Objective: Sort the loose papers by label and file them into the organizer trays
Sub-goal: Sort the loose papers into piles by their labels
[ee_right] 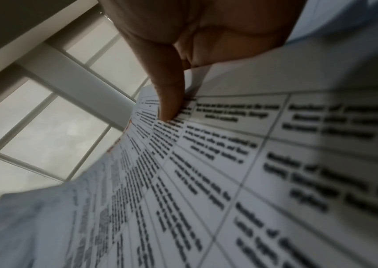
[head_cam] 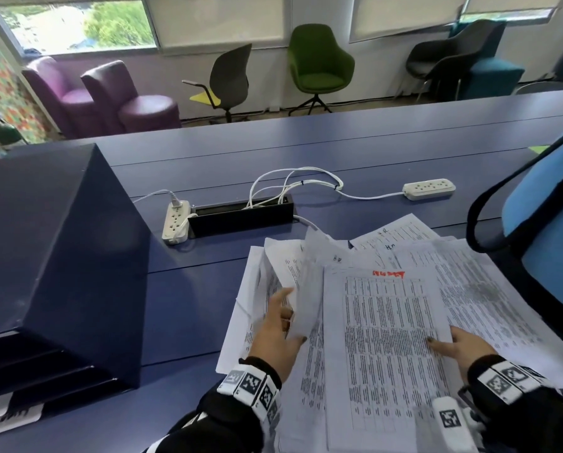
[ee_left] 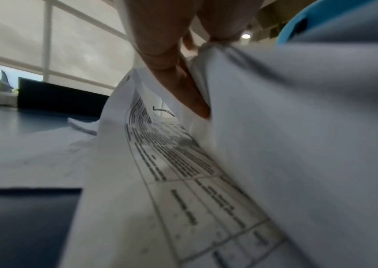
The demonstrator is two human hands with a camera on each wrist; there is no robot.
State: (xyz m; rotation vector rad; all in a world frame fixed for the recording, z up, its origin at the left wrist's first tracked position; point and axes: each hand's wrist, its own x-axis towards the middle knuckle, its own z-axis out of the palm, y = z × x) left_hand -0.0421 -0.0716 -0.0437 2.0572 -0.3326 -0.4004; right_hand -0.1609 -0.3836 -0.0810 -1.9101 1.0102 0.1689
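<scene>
A loose pile of printed papers (head_cam: 476, 289) is spread over the blue table (head_cam: 208, 289) in front of me. My right hand (head_cam: 450, 344) pinches the right edge of the top sheet (head_cam: 384, 338), which has a red handwritten label; its thumb (ee_right: 169, 101) lies on the printed table. My left hand (head_cam: 290, 318) holds a few sheets (head_cam: 306, 282) lifted and curled up at the pile's left side, one finger (ee_left: 178, 85) tucked between them. Sheets marked "HR" (head_cam: 391, 237) show at the back. The dark blue organizer (head_cam: 61, 256) stands at the left, its trays (head_cam: 28, 371) facing me.
Behind the pile sit a black cable box (head_cam: 241, 217), two white power strips (head_cam: 175, 220) (head_cam: 429, 188) and looped white cords. A light blue, black-edged bag or chair back (head_cam: 541, 223) crowds the right. Bare tabletop lies between organizer and papers. Chairs stand beyond the table.
</scene>
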